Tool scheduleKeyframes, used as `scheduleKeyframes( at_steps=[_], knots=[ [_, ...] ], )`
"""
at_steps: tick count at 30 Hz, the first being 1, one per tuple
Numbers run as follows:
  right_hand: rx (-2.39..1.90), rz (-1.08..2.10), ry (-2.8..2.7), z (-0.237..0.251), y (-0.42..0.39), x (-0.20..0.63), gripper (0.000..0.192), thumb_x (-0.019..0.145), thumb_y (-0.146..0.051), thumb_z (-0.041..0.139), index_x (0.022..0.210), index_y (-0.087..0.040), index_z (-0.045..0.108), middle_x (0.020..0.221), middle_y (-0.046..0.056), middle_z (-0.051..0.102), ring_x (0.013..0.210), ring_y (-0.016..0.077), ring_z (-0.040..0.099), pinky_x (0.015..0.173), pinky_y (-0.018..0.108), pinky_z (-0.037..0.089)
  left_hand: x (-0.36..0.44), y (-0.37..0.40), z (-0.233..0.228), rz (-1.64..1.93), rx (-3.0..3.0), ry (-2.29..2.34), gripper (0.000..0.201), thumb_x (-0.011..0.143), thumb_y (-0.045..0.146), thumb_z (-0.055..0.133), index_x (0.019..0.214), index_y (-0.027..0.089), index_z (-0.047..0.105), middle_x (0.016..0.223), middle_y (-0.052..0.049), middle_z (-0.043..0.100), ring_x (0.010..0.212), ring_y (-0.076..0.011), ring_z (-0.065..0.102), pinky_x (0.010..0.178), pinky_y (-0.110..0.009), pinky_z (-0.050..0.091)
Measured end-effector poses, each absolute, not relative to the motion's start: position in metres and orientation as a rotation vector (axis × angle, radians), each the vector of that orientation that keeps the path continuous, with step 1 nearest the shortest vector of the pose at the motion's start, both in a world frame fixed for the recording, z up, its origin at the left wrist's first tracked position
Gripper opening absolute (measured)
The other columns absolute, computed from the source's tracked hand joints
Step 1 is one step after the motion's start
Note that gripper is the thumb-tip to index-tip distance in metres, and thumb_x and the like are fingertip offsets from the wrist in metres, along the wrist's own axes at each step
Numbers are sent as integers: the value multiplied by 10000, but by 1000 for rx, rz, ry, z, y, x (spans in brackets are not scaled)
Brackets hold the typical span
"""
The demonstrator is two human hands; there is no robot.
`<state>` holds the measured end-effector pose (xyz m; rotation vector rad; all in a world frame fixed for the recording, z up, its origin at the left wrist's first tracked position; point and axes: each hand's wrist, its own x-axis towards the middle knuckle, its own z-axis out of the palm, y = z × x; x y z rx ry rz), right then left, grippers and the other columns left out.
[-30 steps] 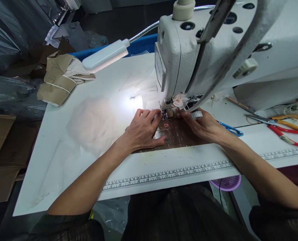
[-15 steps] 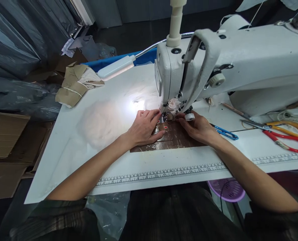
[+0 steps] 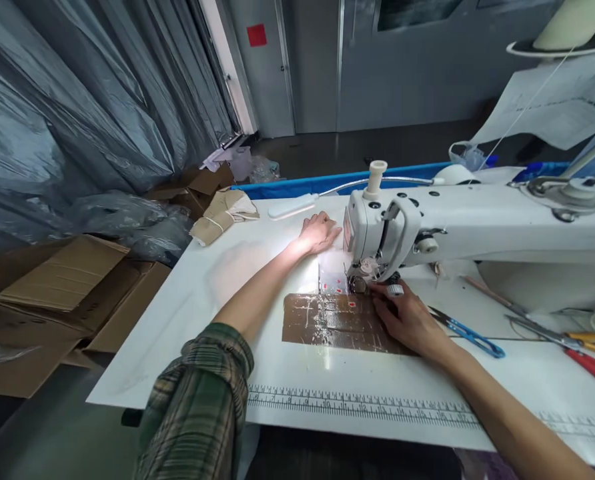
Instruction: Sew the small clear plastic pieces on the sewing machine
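Observation:
My left hand [image 3: 320, 233] is on the white table behind the needle area, left of the sewing machine [image 3: 357, 233]. Its fingers are bent and drawn together; their tips are hidden. Between it and the presser foot [image 3: 359, 285] lies a thin pale strip [image 3: 333, 267] with small red marks. My right hand [image 3: 410, 317] rests at the right of the presser foot, thumb and forefinger apart, partly behind a white ridged knob [image 3: 394, 291]. Under its thumb side is a shiny, scuffed brown sheet [image 3: 327, 323] with a red mark.
Right of my right hand lie blue-handled snips [image 3: 472, 335] and red-handled scissors [image 3: 590, 367]. A lamp [image 3: 292, 207] and a tied brown bundle [image 3: 222, 217] are at the table's far left. A printed ruler [image 3: 357, 405] runs along the front edge. Cardboard boxes [image 3: 62, 273] stand left.
My left hand has left the brown sheet and moved away from me, behind the needle area. My right hand stays by the presser foot. The camera view has tilted up.

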<state>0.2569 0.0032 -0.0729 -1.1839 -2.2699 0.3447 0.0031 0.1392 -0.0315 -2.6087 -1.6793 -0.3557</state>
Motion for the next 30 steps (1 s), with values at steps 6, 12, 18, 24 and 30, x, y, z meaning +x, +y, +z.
scheduleKeyframes(
  at_steps=[6,12,18,24,30],
  knots=[
    [-1118,352,-2288,-77,4,258,301,947,-268,441,1183,-219,621,1169,138,620,870,259,676,729,427,579,2,124,-20,-295,-2455,-1830,456,958,358,435,1335,107,486,1403,-214,486,1250,-339,490,994,-478,404],
    [-1147,252,-2362,-79,1,256,311,947,-271,423,1149,-186,644,1085,149,643,820,272,674,714,447,577,14,81,-14,-156,-2595,-1673,324,938,364,481,1137,145,615,1126,-148,631,1047,-290,596,914,-416,448],
    [-1094,228,-2333,-76,-3,256,324,954,-280,435,1152,-174,669,1118,150,656,916,281,687,752,423,581,14,36,-20,-148,-2668,-1560,385,964,349,464,1285,149,536,1413,-199,487,1250,-342,508,953,-470,435],
    [-726,313,-2340,-64,-16,250,324,965,-226,447,1212,-212,656,955,72,730,783,193,705,697,312,573,-38,-26,-10,-459,-2642,-1593,500,972,402,487,1419,195,402,1523,-182,377,1368,-335,413,1084,-543,381],
    [-373,127,-2356,-32,-44,240,419,911,-129,513,1312,-246,538,629,-32,630,499,137,578,491,270,452,-130,-62,-12,-1207,-1992,-1865,426,897,355,602,1299,230,539,1380,-124,517,1251,-265,541,996,-430,506]
  ],
)
